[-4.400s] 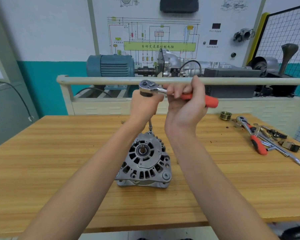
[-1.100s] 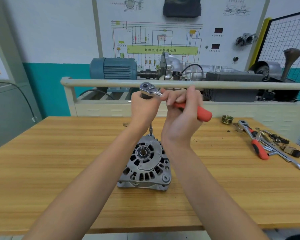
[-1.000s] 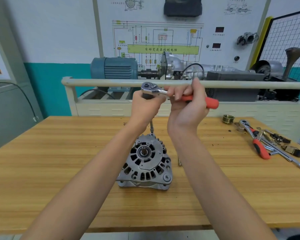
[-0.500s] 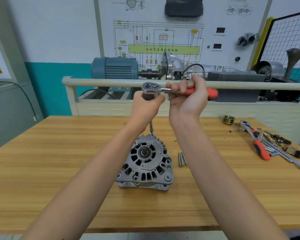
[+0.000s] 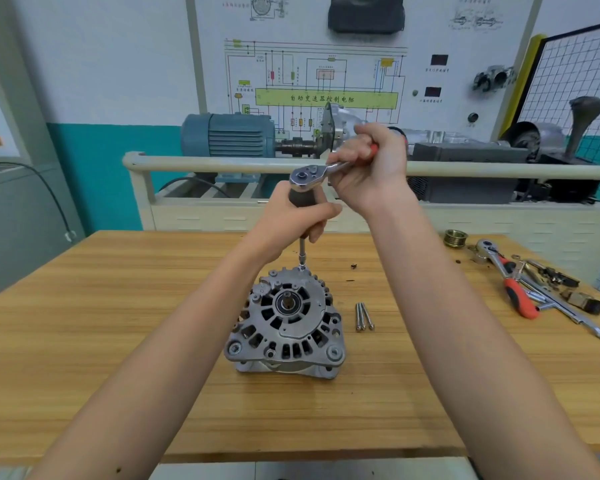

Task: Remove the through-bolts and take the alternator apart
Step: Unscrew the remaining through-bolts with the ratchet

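Note:
A grey alternator (image 5: 286,323) stands on the wooden bench (image 5: 84,323), shaft end up. A ratchet wrench (image 5: 307,174) with a red handle sits on a dark extension bar whose tip (image 5: 302,266) meets a bolt at the alternator's far rim. My left hand (image 5: 291,220) grips the extension below the ratchet head. My right hand (image 5: 369,168) grips the red handle, which points away from me and is mostly hidden by the fingers. Two removed through-bolts (image 5: 363,317) lie just right of the alternator.
At the bench's right end lie a second red-handled ratchet (image 5: 510,282), a long bar and small parts, plus a brass-coloured pulley (image 5: 455,238). A cream rail (image 5: 205,164) and a training rig with a blue motor (image 5: 227,135) stand behind the bench.
My right hand has swung the ratchet handle from pointing right to pointing away from me. My left hand stays on the extension. The two loose bolts came into view as my right arm moved.

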Tool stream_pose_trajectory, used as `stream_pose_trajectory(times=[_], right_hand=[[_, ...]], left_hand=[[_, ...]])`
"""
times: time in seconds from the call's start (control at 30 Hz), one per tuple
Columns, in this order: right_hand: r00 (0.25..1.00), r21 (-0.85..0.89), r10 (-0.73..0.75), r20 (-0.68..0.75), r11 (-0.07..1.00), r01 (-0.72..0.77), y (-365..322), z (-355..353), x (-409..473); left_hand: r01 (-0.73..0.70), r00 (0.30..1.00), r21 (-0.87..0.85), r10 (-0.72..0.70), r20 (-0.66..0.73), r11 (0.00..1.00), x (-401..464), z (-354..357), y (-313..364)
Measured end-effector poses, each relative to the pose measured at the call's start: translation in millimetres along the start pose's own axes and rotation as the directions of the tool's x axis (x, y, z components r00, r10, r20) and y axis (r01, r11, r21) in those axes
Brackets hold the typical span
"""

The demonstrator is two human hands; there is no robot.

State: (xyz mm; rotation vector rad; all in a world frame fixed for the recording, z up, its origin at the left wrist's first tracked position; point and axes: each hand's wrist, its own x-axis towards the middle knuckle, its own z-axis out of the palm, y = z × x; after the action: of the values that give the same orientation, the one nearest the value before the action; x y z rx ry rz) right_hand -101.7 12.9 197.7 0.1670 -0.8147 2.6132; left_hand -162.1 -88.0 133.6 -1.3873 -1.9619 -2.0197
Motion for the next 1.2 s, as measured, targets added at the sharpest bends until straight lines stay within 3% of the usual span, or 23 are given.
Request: stream_pose_trajectory(times=[0.07, 0.13, 0.23, 0.33, 0.47, 0.57, 0.7, 0.8, 0.9, 1.03, 1.13, 1.2], right_hand=[[0.999, 0.014, 0.046, 0.009, 0.999, -0.046, -3, 1, 5], [1.0, 0.034, -0.01, -0.013, 0.999, 0.01, 0, -2, 2], [0.971, 0.091, -0.224, -0.08, 0.969, 0.231, 14, -10, -13], [0.896, 0.09, -0.439, -0.06, 0.892, 0.443, 35, -19, -37], [0.804, 0.024, -0.59, 0.073, 0.807, 0.59, 48, -24, -53], [0.858, 0.027, -0.51, 0.055, 0.86, 0.51, 35, -22, -44], [0.98, 0.044, -0.197, 0.029, 0.98, 0.196, 10, -14, -16], [0.999, 0.011, 0.001, 0.048, 1.0, -0.002, -2, -6, 3], [0.998, 0.004, 0.05, 0.045, 0.999, -0.05, -4, -3, 7], [0.98, 0.062, -0.192, -0.046, 0.979, 0.195, 14, -9, -12], [0.877, 0.021, -0.481, 0.002, 0.876, 0.481, 40, -15, -37], [0.788, -0.043, -0.607, 0.101, 0.789, 0.613, 53, -17, -50]], left_hand=[[0.035, 0.999, -0.026, -0.035, 0.017, 0.999, 3, 3, 0], [0.053, 0.998, -0.015, -0.053, -0.021, 0.999, 4, 7, -2], [0.068, 0.982, -0.023, -0.071, -0.172, 0.997, 5, 13, -4], [0.06, 0.928, -0.069, -0.081, -0.364, 0.996, 7, 19, -5], [0.046, 0.924, -0.071, -0.069, -0.377, 0.996, 8, 23, -6], [0.075, 0.958, -0.049, -0.086, -0.274, 0.996, 6, 14, -6], [0.03, 0.998, -0.045, -0.032, -0.062, 0.999, 3, 0, -1], [0.025, 0.999, -0.021, -0.026, -0.042, 0.999, 4, 4, 1], [0.045, 0.997, -0.034, -0.048, -0.065, 0.998, 5, 11, 0], [0.075, 0.967, -0.047, -0.084, -0.24, 0.996, 9, 14, -5], [0.07, 0.911, -0.065, -0.09, -0.402, 0.995, 11, 18, -6], [0.052, 0.908, -0.091, -0.085, -0.411, 0.994, 11, 20, -5]])
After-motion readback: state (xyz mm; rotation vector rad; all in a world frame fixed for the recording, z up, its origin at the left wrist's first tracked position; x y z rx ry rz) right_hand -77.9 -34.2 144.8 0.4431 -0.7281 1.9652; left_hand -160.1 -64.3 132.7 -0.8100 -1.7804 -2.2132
